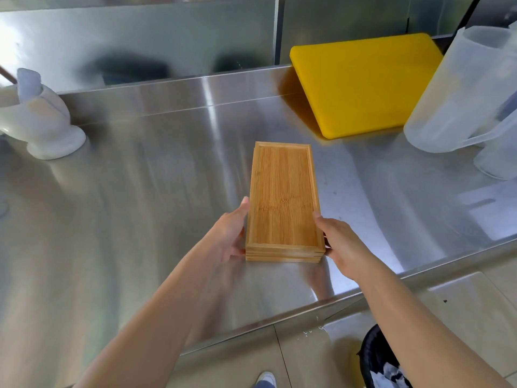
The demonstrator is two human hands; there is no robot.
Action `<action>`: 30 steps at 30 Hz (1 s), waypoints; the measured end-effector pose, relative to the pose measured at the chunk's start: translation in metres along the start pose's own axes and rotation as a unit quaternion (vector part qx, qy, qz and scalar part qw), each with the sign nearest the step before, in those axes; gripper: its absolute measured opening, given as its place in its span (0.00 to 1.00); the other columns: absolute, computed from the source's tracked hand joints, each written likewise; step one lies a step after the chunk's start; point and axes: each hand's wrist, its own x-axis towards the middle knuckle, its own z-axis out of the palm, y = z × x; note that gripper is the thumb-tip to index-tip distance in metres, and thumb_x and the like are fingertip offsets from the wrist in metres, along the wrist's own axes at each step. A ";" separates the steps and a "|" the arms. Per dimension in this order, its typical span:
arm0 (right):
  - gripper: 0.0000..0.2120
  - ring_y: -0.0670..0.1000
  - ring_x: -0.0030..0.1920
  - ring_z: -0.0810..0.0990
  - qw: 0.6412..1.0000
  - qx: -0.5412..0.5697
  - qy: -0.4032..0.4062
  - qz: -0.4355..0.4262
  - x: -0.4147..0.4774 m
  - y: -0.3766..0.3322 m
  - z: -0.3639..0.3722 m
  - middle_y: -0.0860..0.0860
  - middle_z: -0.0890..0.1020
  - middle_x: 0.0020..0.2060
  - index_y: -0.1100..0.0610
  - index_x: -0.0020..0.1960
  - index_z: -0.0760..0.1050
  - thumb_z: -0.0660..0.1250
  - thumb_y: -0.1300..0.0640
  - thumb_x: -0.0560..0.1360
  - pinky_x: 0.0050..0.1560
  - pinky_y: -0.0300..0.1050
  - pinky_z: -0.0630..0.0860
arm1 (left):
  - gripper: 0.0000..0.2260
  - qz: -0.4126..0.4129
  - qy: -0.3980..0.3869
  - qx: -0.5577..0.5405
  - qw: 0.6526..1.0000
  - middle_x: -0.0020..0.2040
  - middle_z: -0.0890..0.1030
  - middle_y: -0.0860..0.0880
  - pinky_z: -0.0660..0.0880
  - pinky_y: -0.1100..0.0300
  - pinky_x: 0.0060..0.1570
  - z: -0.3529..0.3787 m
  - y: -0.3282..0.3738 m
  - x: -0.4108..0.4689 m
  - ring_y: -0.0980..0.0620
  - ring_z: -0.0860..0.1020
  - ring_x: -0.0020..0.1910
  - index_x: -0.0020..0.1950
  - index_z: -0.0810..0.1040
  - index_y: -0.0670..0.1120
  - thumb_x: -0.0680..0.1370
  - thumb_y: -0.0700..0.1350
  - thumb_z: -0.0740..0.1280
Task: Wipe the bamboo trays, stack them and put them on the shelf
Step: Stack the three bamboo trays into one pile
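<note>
A neat stack of rectangular bamboo trays (284,197) rests on the stainless steel counter (140,208), its long side running away from me. My left hand (230,233) presses against the stack's near left side. On the opposite side my right hand (340,245) clasps the near right corner. Both hands grip the stack between them. No wiping cloth is in sight.
A yellow cutting board (363,82) leans against the back wall at the right. Translucent plastic pitchers (458,91) stand at the far right. A white ceramic holder (42,116) sits at the left. A black bin (383,359) stands on the floor below the counter edge.
</note>
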 end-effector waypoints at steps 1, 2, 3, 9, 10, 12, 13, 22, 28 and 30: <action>0.33 0.56 0.68 0.69 1.000 -0.001 -0.006 0.012 0.001 -0.002 0.002 0.54 0.71 0.68 0.58 0.69 0.64 0.61 0.39 0.72 0.70 0.59 0.64 | 0.26 -0.011 -0.009 0.009 1.000 0.55 0.82 0.44 0.77 0.44 0.56 0.003 0.004 -0.001 0.44 0.81 0.53 0.52 0.78 0.45 0.76 0.65 0.55; 0.33 0.56 0.69 0.68 1.000 0.000 -0.002 0.018 0.002 -0.004 0.003 0.54 0.70 0.69 0.58 0.69 0.63 0.61 0.39 0.72 0.70 0.59 0.64 | 0.25 -0.023 -0.015 0.008 1.000 0.53 0.82 0.45 0.78 0.46 0.54 0.004 0.006 0.000 0.46 0.81 0.52 0.51 0.78 0.46 0.75 0.65 0.55; 0.33 0.57 0.68 0.68 1.000 0.004 0.007 0.020 0.003 -0.004 0.004 0.55 0.70 0.69 0.58 0.69 0.64 0.62 0.39 0.71 0.70 0.60 0.64 | 0.25 -0.034 -0.018 0.003 0.999 0.52 0.82 0.46 0.78 0.48 0.51 0.004 0.008 0.000 0.47 0.81 0.52 0.50 0.78 0.47 0.75 0.66 0.55; 0.22 0.59 0.63 0.72 0.998 0.031 0.052 0.030 0.002 -0.006 0.006 0.58 0.74 0.64 0.61 0.63 0.68 0.62 0.48 0.75 0.66 0.59 0.68 | 0.35 -0.038 0.004 0.052 0.998 0.56 0.82 0.48 0.75 0.50 0.60 0.005 0.003 0.006 0.48 0.80 0.55 0.57 0.78 0.48 0.66 0.74 0.58; 0.19 0.59 0.62 0.74 0.997 0.034 0.059 0.028 0.000 -0.007 0.007 0.58 0.75 0.62 0.62 0.60 0.69 0.62 0.50 0.75 0.65 0.59 0.70 | 0.40 -0.033 0.005 0.076 0.997 0.59 0.81 0.49 0.73 0.50 0.63 0.006 0.003 0.004 0.47 0.78 0.58 0.62 0.76 0.49 0.63 0.76 0.58; 0.14 0.58 0.58 0.76 0.997 0.045 0.061 0.026 -0.003 -0.008 0.009 0.57 0.78 0.58 0.62 0.57 0.71 0.61 0.54 0.76 0.63 0.56 0.72 | 0.51 -0.033 0.010 0.099 0.995 0.67 0.75 0.49 0.69 0.47 0.67 0.007 0.004 0.006 0.46 0.74 0.65 0.68 0.69 0.50 0.54 0.79 0.60; 0.13 0.57 0.57 0.77 0.996 0.053 0.062 0.027 -0.006 -0.008 0.010 0.57 0.78 0.57 0.62 0.57 0.71 0.61 0.55 0.77 0.62 0.55 0.73 | 0.54 -0.035 0.013 0.103 0.994 0.69 0.73 0.49 0.67 0.46 0.68 0.007 0.004 0.009 0.45 0.72 0.67 0.70 0.67 0.51 0.50 0.80 0.61; 0.12 0.57 0.51 0.81 0.994 0.087 0.061 0.002 -0.029 -0.032 0.012 0.60 0.81 0.53 0.64 0.57 0.74 0.61 0.60 0.76 0.47 0.47 0.79 | 0.25 -0.007 0.035 0.046 0.998 0.58 0.80 0.45 0.76 0.50 0.47 -0.001 0.016 0.004 0.46 0.79 0.52 0.64 0.73 0.44 0.72 0.57 0.68; 0.15 0.59 0.48 0.81 0.996 0.089 0.015 -0.016 -0.033 -0.036 0.003 0.66 0.81 0.53 0.71 0.57 0.74 0.58 0.60 0.77 0.45 0.47 0.80 | 0.19 -0.042 0.009 -0.028 0.999 0.49 0.80 0.46 0.74 0.54 0.37 -0.020 0.020 0.002 0.47 0.78 0.45 0.59 0.75 0.45 0.71 0.50 0.71; 0.17 0.58 0.49 0.81 0.995 0.099 -0.002 -0.011 -0.031 -0.031 0.004 0.64 0.81 0.53 0.67 0.56 0.75 0.60 0.55 0.77 0.43 0.49 0.80 | 0.17 -0.043 0.001 -0.030 0.999 0.46 0.80 0.46 0.73 0.54 0.37 -0.020 0.018 0.001 0.47 0.78 0.44 0.57 0.75 0.45 0.72 0.50 0.69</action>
